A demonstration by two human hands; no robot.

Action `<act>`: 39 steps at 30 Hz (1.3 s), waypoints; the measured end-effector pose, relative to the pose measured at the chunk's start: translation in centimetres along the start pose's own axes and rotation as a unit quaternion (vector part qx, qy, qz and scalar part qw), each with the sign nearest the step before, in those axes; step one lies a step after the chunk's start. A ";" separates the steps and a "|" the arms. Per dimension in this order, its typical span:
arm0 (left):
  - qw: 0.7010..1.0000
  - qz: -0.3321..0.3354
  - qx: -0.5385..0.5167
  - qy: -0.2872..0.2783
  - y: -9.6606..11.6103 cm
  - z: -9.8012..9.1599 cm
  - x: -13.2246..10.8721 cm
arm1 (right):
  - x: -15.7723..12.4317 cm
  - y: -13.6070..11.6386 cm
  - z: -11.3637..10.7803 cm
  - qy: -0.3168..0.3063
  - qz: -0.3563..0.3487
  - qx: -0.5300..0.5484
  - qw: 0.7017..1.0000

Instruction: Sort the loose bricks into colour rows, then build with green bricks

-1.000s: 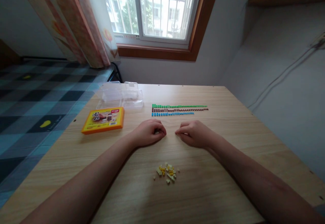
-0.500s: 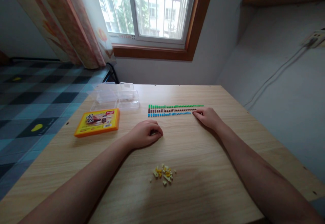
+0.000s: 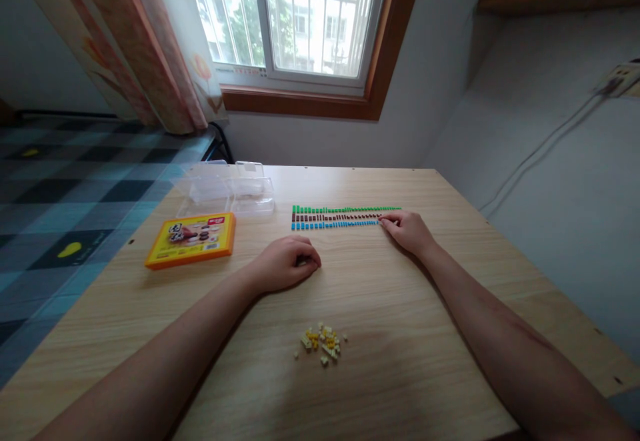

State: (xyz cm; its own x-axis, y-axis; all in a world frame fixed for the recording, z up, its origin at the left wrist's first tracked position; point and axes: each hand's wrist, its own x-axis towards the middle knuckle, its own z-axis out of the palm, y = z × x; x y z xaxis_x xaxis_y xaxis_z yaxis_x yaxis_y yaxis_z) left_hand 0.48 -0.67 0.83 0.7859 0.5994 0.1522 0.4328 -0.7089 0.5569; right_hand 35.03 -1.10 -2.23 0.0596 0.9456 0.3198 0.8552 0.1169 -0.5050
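Three rows of tiny building bricks lie across the middle of the table: a green row (image 3: pixel 345 209) at the back, a brown row (image 3: pixel 340 217) between, and a blue row (image 3: pixel 333 225) in front. At the right end of the blue row, my right hand (image 3: pixel 407 231) pinches thumb and forefinger on a small blue brick, mostly covered by the fingertips. My left hand (image 3: pixel 287 263) rests on the tabletop with its fingers curled; whatever is inside them is hidden. Closer to me is a loose pile of cream and yellow bricks (image 3: pixel 325 344).
A yellow-orange box (image 3: pixel 193 241) sits left of my left hand. Behind it stand clear plastic containers (image 3: pixel 253 194) with lids up. The wooden table (image 3: pixel 400 334) meets a window wall at the back; a checked bed (image 3: pixel 90 194) is on the left.
The blue row now reaches up to my right fingertips, where a small gap showed before. Both hands have stayed almost in place.
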 end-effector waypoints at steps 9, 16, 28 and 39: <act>1.000 -0.002 0.002 0.000 -0.1 0.0 0.1 | 0.2 -0.1 0.2 0.001 -0.039 -0.038 0.999; 1.000 -0.001 0.003 0.001 -0.2 0.1 0.1 | 0.3 0.0 0.2 0.003 -0.052 -0.040 0.998; 1.000 0.004 0.010 0.002 -0.3 0.1 0.1 | 0.3 0.2 0.3 0.000 -0.054 -0.029 0.998; 1.000 0.000 0.013 0.005 -0.2 0.2 0.1 | 0.2 0.0 0.4 0.028 -0.051 -0.020 0.998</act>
State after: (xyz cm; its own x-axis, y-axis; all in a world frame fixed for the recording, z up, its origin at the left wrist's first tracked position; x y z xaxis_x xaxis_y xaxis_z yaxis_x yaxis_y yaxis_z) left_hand 0.53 -0.54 0.57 0.7808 0.6037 0.1609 0.4451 -0.7182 0.5349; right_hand 34.79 -0.81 -2.48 -0.0009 0.9113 0.4116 0.8781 0.1977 -0.4357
